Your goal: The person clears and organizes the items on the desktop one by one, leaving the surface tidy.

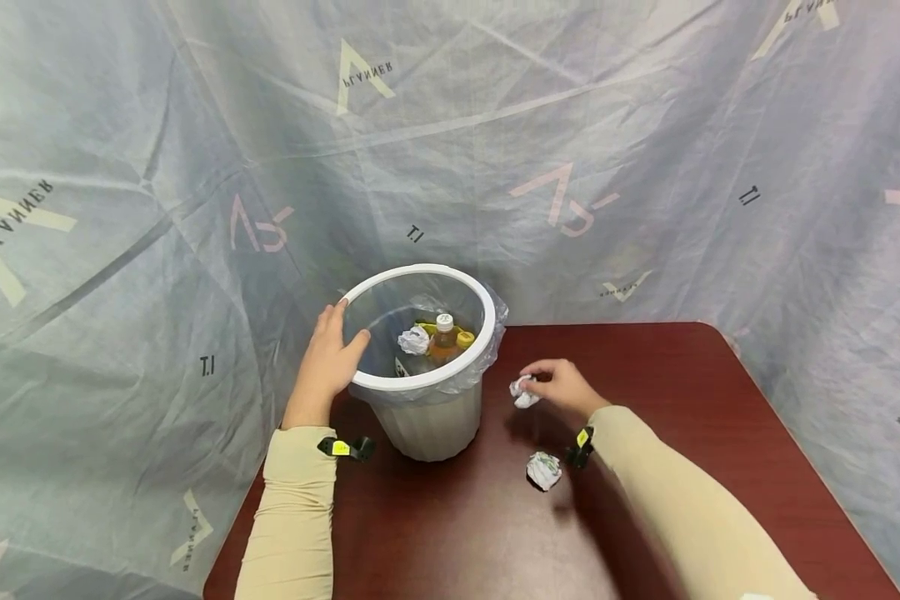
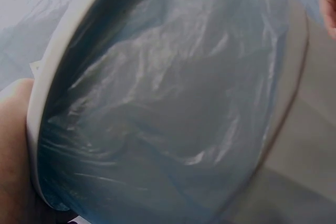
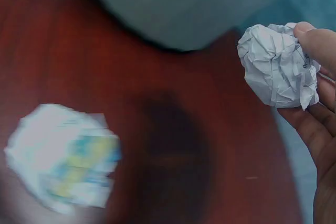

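Two hands: left point(image 1: 328, 360) steadies bin point(image 1: 420, 385); right point(image 1: 566, 386) pinches paper ball point(image 1: 522, 392).

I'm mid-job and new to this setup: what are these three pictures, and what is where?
No machine: a person works with bare hands. The wide picture comes from a head camera; the other two from wrist cameras. The left hand rests on the rim of a white plastic bin with a clear liner, seen close up in the left wrist view. Inside lie bottles and a paper ball. The right hand pinches a crumpled white paper ball. A second crumpled printed paper ball lies on the dark red table.
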Available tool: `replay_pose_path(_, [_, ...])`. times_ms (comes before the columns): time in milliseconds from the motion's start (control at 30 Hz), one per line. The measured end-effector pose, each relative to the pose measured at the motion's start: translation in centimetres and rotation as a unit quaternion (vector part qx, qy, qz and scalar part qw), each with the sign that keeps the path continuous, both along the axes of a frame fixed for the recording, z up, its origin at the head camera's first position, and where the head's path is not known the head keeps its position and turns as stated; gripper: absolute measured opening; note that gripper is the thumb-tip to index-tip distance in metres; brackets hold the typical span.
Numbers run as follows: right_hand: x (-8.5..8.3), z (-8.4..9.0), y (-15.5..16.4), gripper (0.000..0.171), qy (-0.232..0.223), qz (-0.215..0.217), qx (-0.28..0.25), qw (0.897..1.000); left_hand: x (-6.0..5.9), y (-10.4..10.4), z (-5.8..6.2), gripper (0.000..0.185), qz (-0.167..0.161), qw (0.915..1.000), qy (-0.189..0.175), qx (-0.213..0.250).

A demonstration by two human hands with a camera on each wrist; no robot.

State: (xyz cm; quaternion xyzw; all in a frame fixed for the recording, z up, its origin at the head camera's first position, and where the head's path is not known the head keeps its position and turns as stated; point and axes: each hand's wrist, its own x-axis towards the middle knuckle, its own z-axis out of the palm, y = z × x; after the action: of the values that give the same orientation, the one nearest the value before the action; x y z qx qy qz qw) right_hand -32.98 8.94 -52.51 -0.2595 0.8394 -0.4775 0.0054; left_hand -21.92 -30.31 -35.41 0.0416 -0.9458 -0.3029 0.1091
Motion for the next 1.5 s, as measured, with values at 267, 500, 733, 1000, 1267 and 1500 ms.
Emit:
replay_pose_path(267, [-2.9,8.6,1.5,0.027,0.040,-0.035,-0.001,0.999,-0.1,0.5,-0.1,0.073,-0.007,1.0000,0.005,0.000])
replay_pose_path(500, [-3.9,15.2,0.7,0.033,0.067,-0.034,-0.001,0.997,-0.2,0.6,-0.4,0.074,-0.014,0.9999,0.005,-0.004])
replay_pose_path(733, [-4.1,19.3,-1.5,0.029,0.089,-0.049,-0.015,0.995,-0.4,1.1,-0.4,0.073,-0.015,0.9999,0.004,0.002])
replay_pose_path(1000, [-3.6,20.7,-6.0,0.029,0.115,-0.001,-0.014,0.993,-0.4,1.1,-0.4,0.074,-0.016,0.9999,0.004,0.002])
replay_pose_path(1267, [-2.9,20.4,-9.1,0.031,0.095,0.053,0.006,0.994,-0.4,1.5,-0.1,0.073,-0.016,0.9998,0.008,0.009])
replay_pose_path(1500, [-2.3,20.4,-9.9,0.030,0.083,0.083,0.029,0.993,-0.6,1.6,-0.1,0.073,-0.014,0.9998,0.010,0.008])
